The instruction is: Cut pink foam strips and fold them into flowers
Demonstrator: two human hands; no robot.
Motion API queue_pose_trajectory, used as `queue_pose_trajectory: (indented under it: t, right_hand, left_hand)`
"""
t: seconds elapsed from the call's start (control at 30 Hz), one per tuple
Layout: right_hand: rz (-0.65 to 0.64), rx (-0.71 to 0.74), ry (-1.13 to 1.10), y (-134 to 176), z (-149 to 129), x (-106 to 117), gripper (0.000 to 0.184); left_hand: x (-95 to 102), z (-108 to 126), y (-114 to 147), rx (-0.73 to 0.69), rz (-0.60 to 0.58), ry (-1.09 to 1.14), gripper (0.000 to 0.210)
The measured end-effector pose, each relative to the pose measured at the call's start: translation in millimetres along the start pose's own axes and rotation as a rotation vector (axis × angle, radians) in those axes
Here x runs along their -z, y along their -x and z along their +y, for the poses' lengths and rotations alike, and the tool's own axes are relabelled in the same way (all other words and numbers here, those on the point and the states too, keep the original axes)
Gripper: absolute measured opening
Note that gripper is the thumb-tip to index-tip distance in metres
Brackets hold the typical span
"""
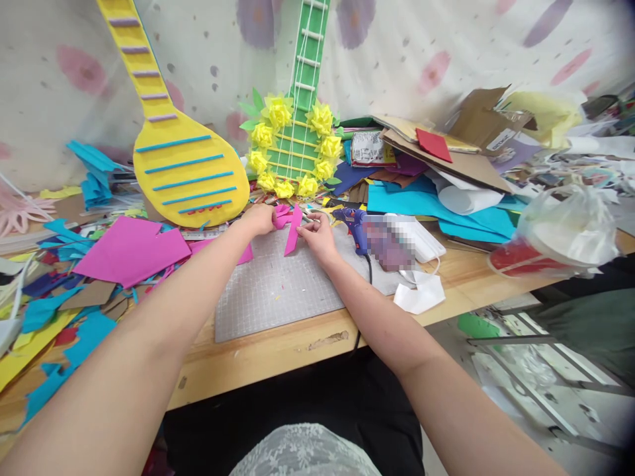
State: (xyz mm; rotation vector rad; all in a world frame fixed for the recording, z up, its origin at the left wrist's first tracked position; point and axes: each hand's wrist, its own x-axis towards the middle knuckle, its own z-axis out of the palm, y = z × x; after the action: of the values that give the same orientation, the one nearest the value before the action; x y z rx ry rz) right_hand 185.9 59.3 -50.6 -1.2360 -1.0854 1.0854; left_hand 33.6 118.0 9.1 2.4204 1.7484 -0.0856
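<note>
My right hand (320,239) is closed above the far part of the grey cutting mat (278,291), pinching a narrow magenta strip (294,231) of paper or foam sheet. A thin dark tool (310,219) shows at its fingers; its kind is unclear. My left hand (261,219) is to the left, its fingers curled at a small crumpled magenta piece (282,217) and partly hidden. Just right of my right hand lies a blue glue gun (353,226). Behind the hands stands a green cardboard instrument (297,145) with yellow paper flowers (320,119).
A yellow instrument shape (191,175) leans at back left. Magenta sheet (131,250) and coloured scraps (74,337) cover the left side. At right are a blurred-out object (389,244), a white box (421,239), piled sheets (476,215) and a plastic-covered red bucket (520,254).
</note>
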Motion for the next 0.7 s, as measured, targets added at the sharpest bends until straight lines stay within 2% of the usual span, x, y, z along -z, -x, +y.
queue_pose_trajectory:
  t: [0.1, 0.2, 0.3, 0.37, 0.43, 0.5, 0.6, 0.7]
  right_hand:
    - [0.008, 0.009, -0.003, 1.1, -1.0, -0.5, 0.038]
    - [0.004, 0.004, -0.004, 3.3, -2.6, -0.4, 0.037]
    - [-0.006, -0.003, -0.009, 6.0, -6.0, 0.4, 0.037]
    - [-0.003, -0.018, -0.02, 7.6, -9.6, 1.0, 0.037]
    - [0.008, -0.063, -0.044, 8.4, -14.8, 1.5, 0.037]
    - [0.013, -0.129, -0.075, 8.8, -21.7, 1.5, 0.037]
    - [-0.083, -0.185, -0.078, 9.9, -35.4, -1.0, 0.035]
    - [-0.249, -0.186, 0.041, 11.6, -49.0, -10.0, 0.034]
  left_hand:
    - [0.3, -2.8, -1.3, -0.022, 0.044, 0.092, 0.008]
    - [4.1, -7.3, 1.2, -0.007, 0.161, 0.313, 0.012]
    - [8.3, -7.8, 13.8, 0.054, 0.367, 0.707, 0.021]
    - [6.1, -4.9, 28.2, 0.133, 0.451, 1.083, 0.021]
    - [-2.4, -1.4, 44.3, 0.234, 0.403, 1.459, 0.013]
    - [-15.0, 0.8, 58.3, 0.334, 0.357, 1.679, 0.008]
    - [-32.2, 0.5, 70.6, 0.439, 0.317, 1.861, 0.005]
    - [-39.1, -1.1, 74.5, 0.452, 0.305, 1.956, 0.01]
